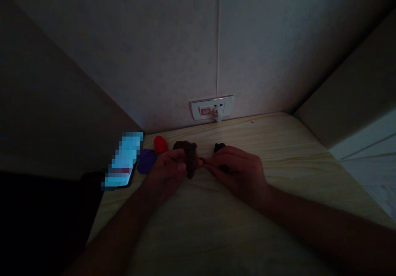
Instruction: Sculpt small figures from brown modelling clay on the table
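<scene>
My left hand [168, 168] is closed on a dark brown modelling-clay figure [191, 160], which stands roughly upright between thumb and fingers. Just right of it, my right hand [238, 171] is pinched, with a small dark piece [202, 160] at its fingertips close to the figure. The dim light hides what that piece is and whether it touches the figure. A red clay lump [160, 144] and a purple clay lump [146, 161] lie left of the figure. Behind my right fingers sits a black lump [219, 147], partly covered. Another brown mass [179, 145] shows behind the figure.
A lit phone [123, 160] with a blurred screen leans at the left edge of the pale wooden table [192, 226]. The wall behind carries a socket plate [212, 107] with a white plug [217, 114] in it. A tiny red crumb [252, 122] lies near the back edge.
</scene>
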Motion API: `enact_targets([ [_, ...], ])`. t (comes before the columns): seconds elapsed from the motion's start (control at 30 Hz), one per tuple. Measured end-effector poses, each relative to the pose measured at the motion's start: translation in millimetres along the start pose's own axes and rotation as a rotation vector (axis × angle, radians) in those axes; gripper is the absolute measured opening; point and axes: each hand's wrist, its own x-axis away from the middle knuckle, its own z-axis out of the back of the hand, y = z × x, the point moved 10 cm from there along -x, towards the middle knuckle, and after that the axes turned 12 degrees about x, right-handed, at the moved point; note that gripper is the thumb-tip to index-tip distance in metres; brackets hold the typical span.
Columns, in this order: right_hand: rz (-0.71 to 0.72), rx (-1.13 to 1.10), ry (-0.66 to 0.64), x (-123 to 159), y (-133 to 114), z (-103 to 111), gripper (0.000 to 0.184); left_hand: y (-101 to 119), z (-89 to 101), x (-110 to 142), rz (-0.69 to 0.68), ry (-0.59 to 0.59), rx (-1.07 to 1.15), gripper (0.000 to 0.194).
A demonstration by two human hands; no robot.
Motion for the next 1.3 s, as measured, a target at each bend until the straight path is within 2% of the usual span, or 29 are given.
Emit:
enact_targets([
  [0.3,0.028,0.009,0.026,1,-3,4,0.005,0,-2.3,0,0.005,0.036,0.011,0.027],
  [0.43,-0.056,0.010,0.007,0,5,2,0.005,2,2.9,-1,-0.015,0.056,0.059,0.028],
  [0.53,-0.123,0.003,0.002,1,13,0,0.018,3,5.1,-1,-0.025,0.062,0.065,0.030],
  [0.63,-0.130,-0.054,-0.045,1,16,-7,0.025,2,3.9,-1,-0.013,0.060,0.046,0.029],
  [0.73,-0.108,-0.130,-0.096,1,15,-13,0.021,0,-1.3,0,0.001,0.033,0.058,0.024],
  [0.9,-0.057,-0.192,-0.098,-1,8,-11,0.011,-2,-8.2,1,0.028,-0.022,0.075,0.024],
  [1.0,-0.134,-0.207,-0.115,2,14,-14,0.015,2,-4.3,1,-0.005,-0.002,0.065,0.025],
  [1.13,-0.335,-0.261,-0.152,10,31,-22,0.021,4,0.6,1,-0.017,0.027,0.073,0.024],
  [1.3,-0.528,-0.451,-0.154,20,45,-31,0.024,5,-0.2,-2,-0.036,0.020,0.077,0.024],
])
